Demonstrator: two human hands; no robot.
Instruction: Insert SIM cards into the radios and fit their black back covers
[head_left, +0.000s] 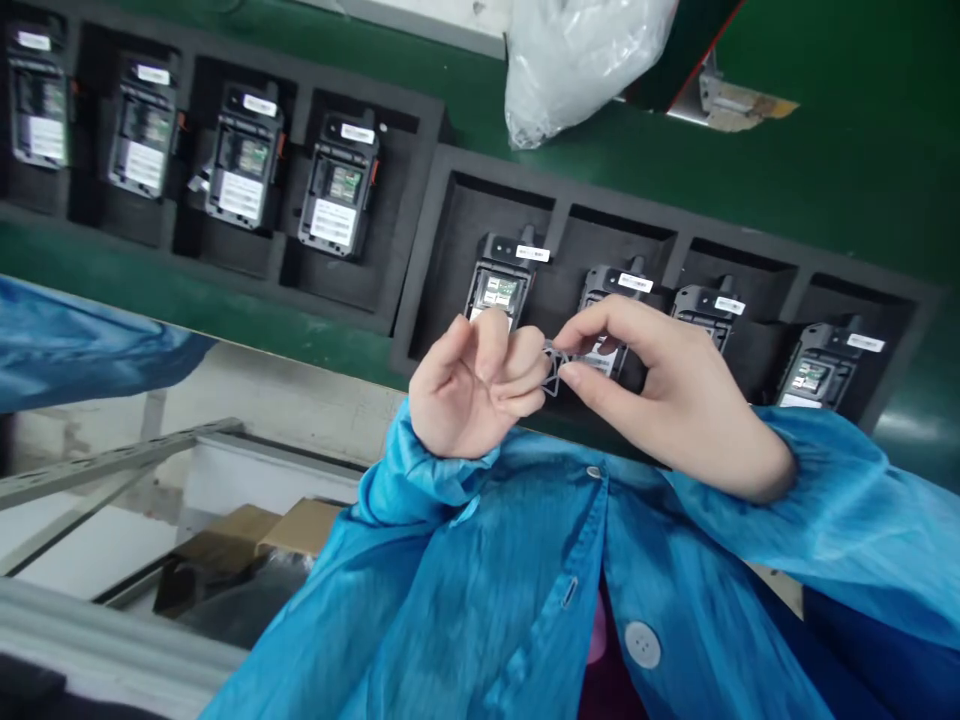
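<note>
Over the front of the right black foam tray (420, 290), my left hand (484, 385) is turned palm up with its fingers curled. A small grey looped piece (553, 370) sits between the hands, against the curled fingers of my left hand. My right hand (660, 385) pinches that piece between thumb and forefinger. Just behind the hands, a black handheld device (501, 285) lies in its compartment, its inner board showing. A second device (622, 285) and a third (709, 305) are partly hidden by my right hand.
Another device (817, 370) lies at the tray's right end. To the left, a second foam tray (405, 200) holds several similar devices, one of them nearest (337, 190). A clear plastic bag (585, 60) is at the back. Cardboard boxes (300, 525) stand below the green table (300, 345).
</note>
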